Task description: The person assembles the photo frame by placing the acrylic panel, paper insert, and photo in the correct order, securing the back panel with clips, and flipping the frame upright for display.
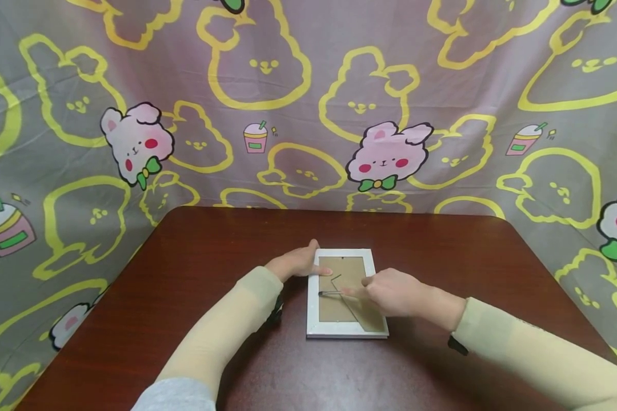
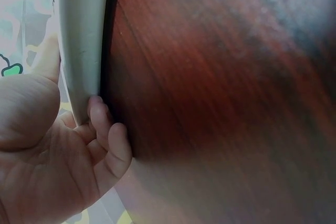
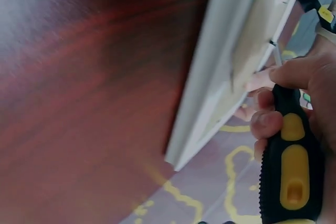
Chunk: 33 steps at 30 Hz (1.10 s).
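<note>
A white picture frame (image 1: 313, 311) lies back side up on the table, its brown backing board (image 1: 334, 311) facing me. On the back is a stand leg, partly hidden by my right hand. My left hand (image 1: 299, 262) grips the frame's left edge, thumb on top; in the left wrist view its fingers curl at the frame's side (image 2: 81, 40). With my right hand (image 1: 396, 292) I hold a screwdriver, whose black and yellow handle (image 3: 294, 166) fills the palm in the right wrist view. Its thin metal shaft (image 1: 331, 293) reaches across the backing, the tip at the left inner border.
The dark reddish-brown wooden table (image 1: 226, 228) stretches around the frame on all sides. A grey curtain (image 1: 298, 51) with yellow outlines and rabbit pictures hangs behind the table and along both sides.
</note>
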Motion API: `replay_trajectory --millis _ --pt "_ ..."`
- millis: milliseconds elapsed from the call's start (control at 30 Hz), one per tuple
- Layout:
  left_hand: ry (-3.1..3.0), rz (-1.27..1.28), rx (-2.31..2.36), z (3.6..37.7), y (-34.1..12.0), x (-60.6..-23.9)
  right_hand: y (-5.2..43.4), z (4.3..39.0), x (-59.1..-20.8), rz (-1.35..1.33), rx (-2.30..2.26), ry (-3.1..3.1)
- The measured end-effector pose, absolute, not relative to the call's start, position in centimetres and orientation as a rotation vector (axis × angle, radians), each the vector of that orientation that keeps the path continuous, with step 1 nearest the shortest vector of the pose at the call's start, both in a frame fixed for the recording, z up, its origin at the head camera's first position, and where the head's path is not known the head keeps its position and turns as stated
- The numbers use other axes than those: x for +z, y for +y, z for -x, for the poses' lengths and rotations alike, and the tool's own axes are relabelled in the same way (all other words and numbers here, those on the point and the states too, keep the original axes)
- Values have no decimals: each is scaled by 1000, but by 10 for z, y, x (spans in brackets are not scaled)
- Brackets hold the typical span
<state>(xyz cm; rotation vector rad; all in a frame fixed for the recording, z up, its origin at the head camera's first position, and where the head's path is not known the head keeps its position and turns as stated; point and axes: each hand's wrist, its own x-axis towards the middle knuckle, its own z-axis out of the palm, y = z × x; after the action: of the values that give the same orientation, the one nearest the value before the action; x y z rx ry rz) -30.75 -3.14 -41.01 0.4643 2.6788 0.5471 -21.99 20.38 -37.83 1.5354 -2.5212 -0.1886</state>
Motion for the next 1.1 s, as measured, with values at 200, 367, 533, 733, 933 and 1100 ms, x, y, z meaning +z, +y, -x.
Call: replay_trajectory --millis 200,367,533,733,933,1100 --pt "2698 -484 540 308 -31 -411 208 218 -388 -1529 -65 -2568" --pt "2704 -506 546 309 -30 -412 210 217 -390 -1509 -52 -2588" --pt "2695 -514 548 310 -32 -412 211 216 -391 -1506 -61 -2619" --pt "2686 -496 562 311 -34 -410 211 218 -389 -1500 -55 -2607" --pt "2681 -489 563 310 -34 -410 218 219 -395 -1476 -2 -2589" --pt "2676 -473 552 309 -34 -412 228 215 -401 -1406 128 -2599"
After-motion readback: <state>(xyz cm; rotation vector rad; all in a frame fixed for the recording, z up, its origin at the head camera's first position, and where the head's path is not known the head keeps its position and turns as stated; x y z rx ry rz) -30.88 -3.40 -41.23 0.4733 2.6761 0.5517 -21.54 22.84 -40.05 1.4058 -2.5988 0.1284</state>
